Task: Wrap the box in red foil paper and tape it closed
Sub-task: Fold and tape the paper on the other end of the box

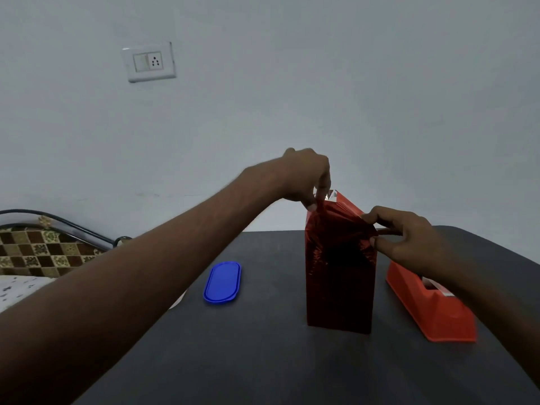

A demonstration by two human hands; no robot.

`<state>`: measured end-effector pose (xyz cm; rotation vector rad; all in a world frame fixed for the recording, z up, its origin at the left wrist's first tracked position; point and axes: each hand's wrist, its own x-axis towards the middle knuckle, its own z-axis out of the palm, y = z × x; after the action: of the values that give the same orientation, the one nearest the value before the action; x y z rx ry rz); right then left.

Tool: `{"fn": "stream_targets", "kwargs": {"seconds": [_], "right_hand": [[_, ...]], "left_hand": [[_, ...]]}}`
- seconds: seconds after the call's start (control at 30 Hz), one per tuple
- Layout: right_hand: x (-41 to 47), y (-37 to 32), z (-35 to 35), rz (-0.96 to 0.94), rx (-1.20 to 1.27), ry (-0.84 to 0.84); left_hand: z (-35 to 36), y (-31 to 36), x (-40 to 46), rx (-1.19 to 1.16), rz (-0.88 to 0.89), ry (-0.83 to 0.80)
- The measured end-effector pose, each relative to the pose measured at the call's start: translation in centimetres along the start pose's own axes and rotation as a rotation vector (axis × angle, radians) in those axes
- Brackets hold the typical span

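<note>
The left hand point(306, 179) reaches over the top of the box point(340, 273) and pinches the upper left corner of the red foil paper point(336, 226) between fingertips and thumb; the right hand point(409, 238) pinches the foil's fold at the upper right edge, fingers curled round it. Both hold paper only — neither has tape.

The box stands upright on the dark table point(263, 361), toward the far right part of the surface, its sides already covered and the top end still loose. An orange tape dispenser point(432, 308) sits just beside it near the right edge; a blue lid point(222, 282) lies well apart to the left.

Judged from its look, the foil is thin, slick and crease-prone — it will likely spring back unless each fold is pressed flat against the box, and it could tear if tugged. The box seems light and tall enough to tip, so pressure belongs downward on the top flaps, gripping near the corners.
</note>
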<state>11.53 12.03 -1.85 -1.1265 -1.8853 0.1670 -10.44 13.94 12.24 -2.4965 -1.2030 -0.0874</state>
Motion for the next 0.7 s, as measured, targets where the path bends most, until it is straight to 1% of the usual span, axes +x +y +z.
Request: {"fn": "stream_targets", "kwargs": {"seconds": [0.07,0.13,0.23,0.3,0.37,0.47,0.53,0.6,0.7], "right_hand": [[-0.3,-0.5,0.3,-0.002,0.003,0.047],[-0.6,-0.7,0.8,-0.013,0.015,0.08],[-0.8,-0.9,1.2,-0.024,0.02,0.121],[-0.8,-1.1,1.2,-0.011,0.049,0.124],[-0.8,-1.3,1.3,-0.005,0.08,0.117],[-0.8,-1.7,1.4,-0.036,0.086,0.123],[-0.9,-1.8,1.5,-0.054,0.102,0.118],[-1.0,-1.5,1.5,-0.051,0.142,0.104],[-0.9,-1.1,1.8,-0.047,0.207,0.101]], "left_hand": [[-0.9,-0.6,-0.4,-0.075,-0.006,0.056],[-1.7,-1.2,-0.8,-0.207,-0.028,0.127],[-1.0,-2.2,-0.4,-0.351,-0.172,0.213],[0.2,-2.6,0.8,-0.425,-0.293,0.19],[1.5,-2.5,1.9,-0.474,-0.371,0.118],[2.9,-1.6,3.3,-0.482,-0.415,-0.011],[3.6,-1.0,4.2,-0.421,-0.41,-0.054],[3.8,-0.9,5.2,-0.316,-0.389,-0.017],[3.3,-1.3,6.0,-0.25,-0.373,0.044]]}}
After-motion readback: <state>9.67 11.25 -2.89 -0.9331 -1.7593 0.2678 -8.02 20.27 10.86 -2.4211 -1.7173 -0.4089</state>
